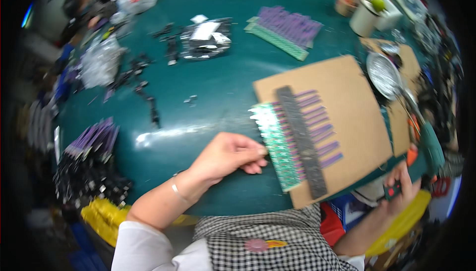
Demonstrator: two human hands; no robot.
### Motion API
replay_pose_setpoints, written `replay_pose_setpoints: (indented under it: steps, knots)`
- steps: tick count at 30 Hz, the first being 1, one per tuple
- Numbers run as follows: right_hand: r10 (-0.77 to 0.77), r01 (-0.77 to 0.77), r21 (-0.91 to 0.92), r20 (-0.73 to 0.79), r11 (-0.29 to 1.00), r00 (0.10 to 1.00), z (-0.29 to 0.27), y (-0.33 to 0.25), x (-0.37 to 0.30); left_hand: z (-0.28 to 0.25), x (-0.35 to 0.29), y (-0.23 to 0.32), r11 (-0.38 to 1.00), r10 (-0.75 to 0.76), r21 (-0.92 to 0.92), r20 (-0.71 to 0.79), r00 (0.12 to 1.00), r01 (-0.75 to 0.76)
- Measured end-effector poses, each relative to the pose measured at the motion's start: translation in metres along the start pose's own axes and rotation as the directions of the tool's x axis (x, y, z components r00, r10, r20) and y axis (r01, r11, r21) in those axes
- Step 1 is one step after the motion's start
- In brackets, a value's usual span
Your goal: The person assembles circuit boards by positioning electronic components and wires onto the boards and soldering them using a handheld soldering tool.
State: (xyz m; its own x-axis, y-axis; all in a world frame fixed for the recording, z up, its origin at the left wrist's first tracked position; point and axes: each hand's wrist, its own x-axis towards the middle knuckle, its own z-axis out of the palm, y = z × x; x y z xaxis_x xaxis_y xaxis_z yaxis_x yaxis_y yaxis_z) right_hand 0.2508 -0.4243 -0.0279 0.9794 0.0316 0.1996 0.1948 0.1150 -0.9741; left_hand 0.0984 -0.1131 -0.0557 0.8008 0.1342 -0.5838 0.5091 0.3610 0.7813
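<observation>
A green circuit board panel (278, 147) lies on a sheet of brown cardboard (354, 117). Purple flat strips (325, 132) stick out from its right side, and a dark bar (300, 139) lies across them. At the panel's left edge is my left hand (233, 155), its thumb and fingers pinched together; whatever they hold, if anything, is too small to make out. My right hand (402, 184), low at the right beyond the cardboard's corner, is closed on a small dark object with red marks (392, 190). Blur hides what kind it is.
Another green panel with purple strips (285, 30) lies farther back. Black parts (141, 73) and a bag (206, 38) are at the left back, a bundle of purple-and-black pieces (91, 162) at the near left. A round metal piece (383, 74) and a teal handle (432, 144) stand right.
</observation>
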Motion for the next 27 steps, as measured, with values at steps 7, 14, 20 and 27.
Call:
replay_pose_setpoints:
  steps: [7, 14, 20, 27]
  knots:
    - [0.005, -0.013, 0.039, 0.189, 0.999, 0.982, 0.009, 0.003, -0.022, -0.079, -0.006, 0.015, 0.764, 0.582, 0.575, -0.418, 0.697, -0.293]
    - [0.051, -0.071, 0.06, 0.289, 0.996, 0.956, 0.02, 0.002, -0.038, -0.121, -0.004, 0.023, 0.535, 0.678, 0.843, -0.384, 0.626, -0.062]
    - [0.091, -0.109, 0.06, 0.252, 0.992, 0.964, 0.028, -0.006, -0.044, -0.134, 0.007, 0.017, 0.423, 0.732, 0.895, -0.243, 0.636, -0.145]
    - [0.136, -0.196, 0.146, 0.34, 0.97, 0.93, 0.036, -0.007, -0.051, -0.099, -0.013, 0.024, 0.53, 0.723, 0.844, -0.398, 0.565, -0.084]
